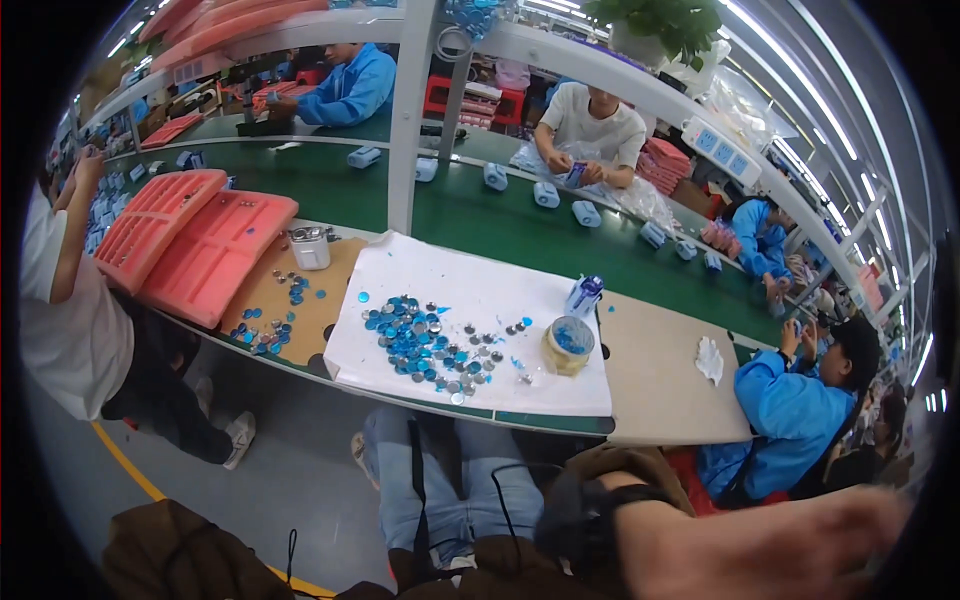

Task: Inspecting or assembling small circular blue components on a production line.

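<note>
My right hand (790,540) stretches out low at the right, smeared by motion, its fingers not clear. A black band circles that wrist, below a pushed-up brown sleeve. It is away from the table, and I see nothing held in it. My left hand is out of sight; only a brown sleeve (185,545) shows at the lower left. In front of me, a heap of small round blue and silver discs (405,335) lies on a white sheet (520,285). Beside the heap stand a tub with blue bits inside (567,346) and a small blue-and-white device (584,294).
Pink foam trays (225,250) lie stacked at the left, near a white device (309,248) and more discs (270,330). Beyond runs a green conveyor belt (450,225) carrying light-blue devices (545,194). A white post (405,130) rises behind the sheet. Co-workers sit or stand around.
</note>
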The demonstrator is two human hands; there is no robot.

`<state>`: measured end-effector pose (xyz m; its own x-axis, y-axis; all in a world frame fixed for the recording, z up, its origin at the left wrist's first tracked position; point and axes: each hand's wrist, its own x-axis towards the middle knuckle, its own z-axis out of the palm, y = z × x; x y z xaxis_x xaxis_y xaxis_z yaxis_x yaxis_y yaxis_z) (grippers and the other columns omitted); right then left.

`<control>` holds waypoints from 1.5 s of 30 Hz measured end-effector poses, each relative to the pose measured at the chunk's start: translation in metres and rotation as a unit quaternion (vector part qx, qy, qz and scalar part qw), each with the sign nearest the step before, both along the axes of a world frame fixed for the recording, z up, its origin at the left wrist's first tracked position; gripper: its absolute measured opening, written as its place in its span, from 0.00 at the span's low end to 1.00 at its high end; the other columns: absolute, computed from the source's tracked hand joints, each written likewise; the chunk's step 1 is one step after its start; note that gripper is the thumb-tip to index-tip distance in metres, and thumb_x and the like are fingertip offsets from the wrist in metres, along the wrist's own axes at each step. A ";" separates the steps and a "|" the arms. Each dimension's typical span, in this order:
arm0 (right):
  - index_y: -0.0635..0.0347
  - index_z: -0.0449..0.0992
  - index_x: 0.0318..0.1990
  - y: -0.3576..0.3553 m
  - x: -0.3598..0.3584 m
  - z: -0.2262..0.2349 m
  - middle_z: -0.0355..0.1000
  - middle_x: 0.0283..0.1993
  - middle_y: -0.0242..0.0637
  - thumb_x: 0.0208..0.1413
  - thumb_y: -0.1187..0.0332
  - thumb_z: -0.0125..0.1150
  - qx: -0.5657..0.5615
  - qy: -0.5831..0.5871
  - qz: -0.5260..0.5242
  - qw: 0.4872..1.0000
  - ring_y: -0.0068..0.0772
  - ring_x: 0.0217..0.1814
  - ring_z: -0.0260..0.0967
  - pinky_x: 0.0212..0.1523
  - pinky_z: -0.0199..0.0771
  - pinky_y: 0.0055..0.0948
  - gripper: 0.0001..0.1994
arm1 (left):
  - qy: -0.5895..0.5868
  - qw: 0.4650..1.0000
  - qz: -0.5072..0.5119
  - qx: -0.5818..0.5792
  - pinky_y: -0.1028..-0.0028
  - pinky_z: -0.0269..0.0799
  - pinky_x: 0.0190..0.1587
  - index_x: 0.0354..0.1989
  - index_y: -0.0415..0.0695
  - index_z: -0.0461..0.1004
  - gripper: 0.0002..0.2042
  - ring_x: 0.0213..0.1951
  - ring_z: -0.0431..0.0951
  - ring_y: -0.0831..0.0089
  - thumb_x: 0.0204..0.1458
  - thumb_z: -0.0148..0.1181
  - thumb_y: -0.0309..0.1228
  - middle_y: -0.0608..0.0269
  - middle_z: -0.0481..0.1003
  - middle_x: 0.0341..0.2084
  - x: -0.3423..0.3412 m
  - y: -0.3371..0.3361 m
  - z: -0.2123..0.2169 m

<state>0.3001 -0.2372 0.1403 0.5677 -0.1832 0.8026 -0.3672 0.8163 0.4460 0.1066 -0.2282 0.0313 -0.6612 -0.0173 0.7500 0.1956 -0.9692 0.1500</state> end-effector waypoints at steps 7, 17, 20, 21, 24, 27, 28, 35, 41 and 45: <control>0.67 0.67 0.34 0.061 -0.030 -0.319 0.66 0.37 0.45 0.41 0.76 0.52 -0.186 -0.639 -0.152 0.731 0.41 0.36 0.66 0.32 0.68 0.31 0.10 | 0.022 0.995 -0.047 0.091 0.77 0.66 0.24 0.37 0.37 0.63 0.15 0.23 0.68 0.72 0.51 0.45 0.39 0.58 0.67 0.24 -0.006 0.059 0.030; 0.65 0.65 0.46 0.269 -0.006 -0.547 0.63 0.47 0.47 0.47 0.68 0.49 -0.347 -0.668 -0.397 0.525 0.41 0.48 0.61 0.46 0.62 0.28 0.18 | 0.010 0.970 -0.196 0.147 0.77 0.66 0.24 0.36 0.37 0.63 0.15 0.22 0.68 0.72 0.51 0.44 0.39 0.58 0.66 0.22 0.044 0.269 0.023; 0.64 0.65 0.46 0.326 -0.004 -0.513 0.63 0.47 0.46 0.48 0.67 0.48 -0.387 -0.680 -0.371 0.500 0.40 0.47 0.61 0.46 0.62 0.28 0.17 | 0.013 0.968 -0.223 0.110 0.77 0.66 0.24 0.36 0.37 0.63 0.15 0.22 0.68 0.72 0.51 0.44 0.39 0.58 0.66 0.21 0.060 0.340 0.008; 0.64 0.65 0.46 0.346 -0.003 -0.502 0.63 0.47 0.46 0.48 0.67 0.48 -0.397 -0.684 -0.360 0.495 0.40 0.47 0.61 0.46 0.62 0.28 0.17 | 0.017 0.968 -0.229 0.098 0.77 0.66 0.24 0.36 0.37 0.63 0.15 0.22 0.68 0.72 0.51 0.44 0.39 0.58 0.66 0.21 0.065 0.363 0.006; 0.64 0.65 0.46 0.394 -0.001 -0.474 0.63 0.47 0.45 0.48 0.66 0.47 -0.435 -0.688 -0.324 0.483 0.39 0.47 0.62 0.46 0.62 0.27 0.17 | 0.035 0.965 -0.252 0.059 0.77 0.66 0.24 0.35 0.37 0.63 0.15 0.22 0.68 0.72 0.51 0.44 0.39 0.59 0.66 0.21 0.084 0.421 0.001; 0.63 0.66 0.46 0.420 0.006 -0.454 0.63 0.47 0.45 0.49 0.65 0.47 -0.476 -0.684 -0.291 0.469 0.39 0.47 0.62 0.46 0.62 0.27 0.17 | 0.053 0.957 -0.284 0.022 0.77 0.65 0.24 0.35 0.37 0.63 0.15 0.21 0.68 0.72 0.51 0.44 0.39 0.59 0.65 0.20 0.104 0.458 -0.003; 0.63 0.66 0.46 0.426 0.012 -0.446 0.63 0.47 0.45 0.49 0.65 0.47 -0.487 -0.683 -0.284 0.464 0.39 0.47 0.62 0.47 0.62 0.27 0.17 | 0.056 0.954 -0.295 0.013 0.77 0.65 0.24 0.35 0.37 0.63 0.15 0.21 0.67 0.72 0.51 0.44 0.39 0.59 0.65 0.20 0.111 0.466 -0.003; 0.62 0.66 0.46 0.410 0.088 -0.410 0.64 0.47 0.44 0.51 0.62 0.46 -0.526 -0.688 -0.289 0.408 0.37 0.47 0.62 0.47 0.62 0.27 0.17 | 0.040 0.931 -0.362 0.015 0.76 0.65 0.24 0.34 0.37 0.63 0.15 0.21 0.67 0.72 0.51 0.44 0.39 0.59 0.65 0.18 0.156 0.452 -0.010; 0.61 0.66 0.46 0.338 0.148 -0.401 0.64 0.47 0.42 0.52 0.60 0.45 -0.535 -0.712 -0.307 0.335 0.36 0.46 0.62 0.47 0.62 0.26 0.17 | -0.013 0.914 -0.403 0.033 0.76 0.65 0.24 0.34 0.37 0.63 0.15 0.21 0.67 0.72 0.51 0.44 0.39 0.59 0.65 0.17 0.164 0.394 -0.034; 0.61 0.67 0.46 0.220 0.161 -0.399 0.64 0.47 0.42 0.53 0.59 0.44 -0.568 -0.738 -0.255 0.262 0.35 0.46 0.62 0.47 0.62 0.26 0.18 | -0.058 0.902 -0.428 -0.025 0.76 0.65 0.24 0.33 0.37 0.63 0.15 0.20 0.67 0.72 0.51 0.44 0.39 0.59 0.64 0.16 0.160 0.329 -0.055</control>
<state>0.4607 -0.0172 -0.2586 -0.3796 0.8989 -0.2189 0.8294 0.2258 -0.5109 0.2669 0.1007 -0.0240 -0.4906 0.5689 0.6600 -0.6402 -0.7492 0.1698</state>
